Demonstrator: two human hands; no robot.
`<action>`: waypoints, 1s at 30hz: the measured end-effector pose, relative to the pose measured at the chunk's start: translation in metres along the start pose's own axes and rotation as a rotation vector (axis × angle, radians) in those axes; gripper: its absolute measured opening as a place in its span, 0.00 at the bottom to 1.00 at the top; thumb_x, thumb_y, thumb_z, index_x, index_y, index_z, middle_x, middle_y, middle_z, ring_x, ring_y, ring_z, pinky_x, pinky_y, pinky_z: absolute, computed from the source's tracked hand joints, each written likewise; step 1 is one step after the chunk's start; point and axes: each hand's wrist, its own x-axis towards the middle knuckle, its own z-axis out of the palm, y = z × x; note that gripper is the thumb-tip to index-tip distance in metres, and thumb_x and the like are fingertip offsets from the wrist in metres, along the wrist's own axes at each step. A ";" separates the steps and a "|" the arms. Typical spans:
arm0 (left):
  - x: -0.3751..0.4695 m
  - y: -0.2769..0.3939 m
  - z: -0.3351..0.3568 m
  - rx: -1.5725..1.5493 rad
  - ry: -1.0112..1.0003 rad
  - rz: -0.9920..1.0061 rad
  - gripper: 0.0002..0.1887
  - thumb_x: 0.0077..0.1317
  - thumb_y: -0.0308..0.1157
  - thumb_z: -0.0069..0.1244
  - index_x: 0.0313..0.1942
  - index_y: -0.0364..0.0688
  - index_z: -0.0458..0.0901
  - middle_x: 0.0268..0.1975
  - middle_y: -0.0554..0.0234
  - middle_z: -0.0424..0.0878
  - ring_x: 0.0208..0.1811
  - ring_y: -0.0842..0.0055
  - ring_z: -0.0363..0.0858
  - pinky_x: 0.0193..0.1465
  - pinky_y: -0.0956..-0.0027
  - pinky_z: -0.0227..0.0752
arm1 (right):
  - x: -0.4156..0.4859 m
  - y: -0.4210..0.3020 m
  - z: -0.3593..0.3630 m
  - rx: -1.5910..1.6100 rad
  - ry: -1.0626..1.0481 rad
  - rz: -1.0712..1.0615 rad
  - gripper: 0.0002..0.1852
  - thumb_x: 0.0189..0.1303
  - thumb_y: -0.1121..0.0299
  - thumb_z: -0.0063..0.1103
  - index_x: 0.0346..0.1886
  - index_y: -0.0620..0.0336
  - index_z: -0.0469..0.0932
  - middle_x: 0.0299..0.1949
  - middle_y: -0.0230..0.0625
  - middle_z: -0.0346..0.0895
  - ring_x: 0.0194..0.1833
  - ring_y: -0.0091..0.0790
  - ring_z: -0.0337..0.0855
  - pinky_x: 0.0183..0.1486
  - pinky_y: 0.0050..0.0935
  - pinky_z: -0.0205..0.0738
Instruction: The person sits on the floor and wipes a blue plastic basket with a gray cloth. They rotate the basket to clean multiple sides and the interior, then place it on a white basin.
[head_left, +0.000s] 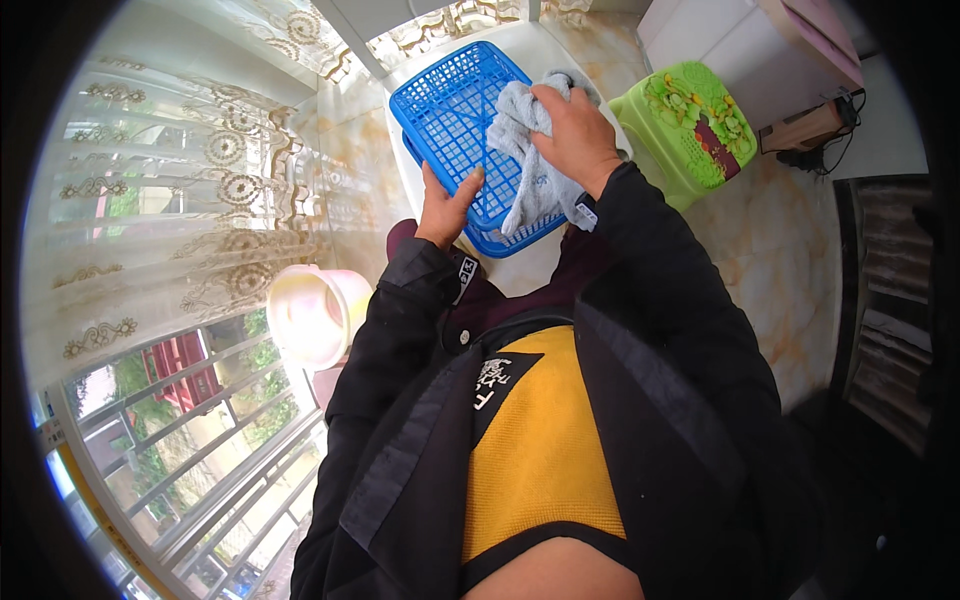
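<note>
A blue plastic basket (442, 112) with lattice sides and floor is tilted in front of me, and the rim of another blue basket (510, 246) shows beneath it. My left hand (448, 201) grips the near left rim of the upper basket, with the thumb over the edge. In my right hand (576, 135) is a bunched light grey towel (517, 120), pressed against the right side of the basket. Part of the towel hangs down over the near rim. Both baskets are over a white surface (547, 51), whose form is mostly hidden.
A green plastic stool (697, 124) with a floral top stands to the right, near a pale cabinet (712, 52) and dark cables. At the left, a pale plastic bucket (319, 315) is beside the barred window (202, 427) and a patterned sheer curtain (187, 172).
</note>
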 end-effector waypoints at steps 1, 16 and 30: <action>0.001 -0.002 -0.001 0.007 -0.015 0.020 0.37 0.65 0.33 0.58 0.65 0.37 0.50 0.56 0.50 0.74 0.52 0.69 0.79 0.54 0.64 0.76 | -0.010 -0.005 0.000 0.004 -0.012 -0.051 0.30 0.48 0.63 0.69 0.58 0.42 0.72 0.45 0.48 0.72 0.46 0.53 0.78 0.43 0.46 0.77; -0.002 -0.002 -0.002 0.017 -0.067 0.003 0.37 0.64 0.37 0.60 0.65 0.35 0.55 0.54 0.52 0.76 0.52 0.71 0.78 0.57 0.66 0.74 | -0.002 -0.007 -0.002 -0.004 0.006 0.001 0.30 0.48 0.66 0.68 0.58 0.40 0.72 0.44 0.47 0.71 0.46 0.54 0.78 0.44 0.46 0.76; 0.005 -0.019 -0.002 0.115 0.000 0.172 0.34 0.65 0.33 0.57 0.64 0.33 0.56 0.57 0.49 0.75 0.56 0.68 0.76 0.60 0.66 0.70 | -0.082 -0.046 -0.003 0.110 -0.077 -0.250 0.32 0.44 0.68 0.72 0.56 0.44 0.72 0.44 0.47 0.70 0.45 0.52 0.78 0.42 0.44 0.77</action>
